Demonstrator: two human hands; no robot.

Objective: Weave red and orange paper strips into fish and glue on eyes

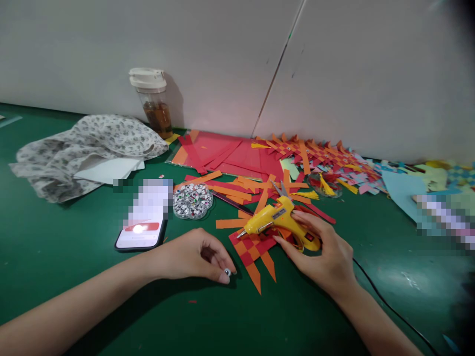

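Between the thumb and fingertips of my left hand (202,259) is a small googly eye (227,272). My right hand (328,252) is wrapped round the handle of a yellow hot glue gun (276,220). The gun's metal nozzle points left, over a corner of a woven red and orange paper fish (248,251); I cannot tell whether the tip touches it. Pointed orange strips stick out from the woven piece toward me. Part of it is hidden under the glue gun. A clear flower-shaped case (193,201) full of googly eyes lies beyond my left hand.
Loose orange strips (232,192), scissors (282,189) and red paper sheets (226,153) lie behind. Several finished woven fish (315,153) are piled by the wall. Left are a lit phone (143,217), a patterned cloth (85,143) and a drink cup (158,109). A black cord (389,304) trails right.
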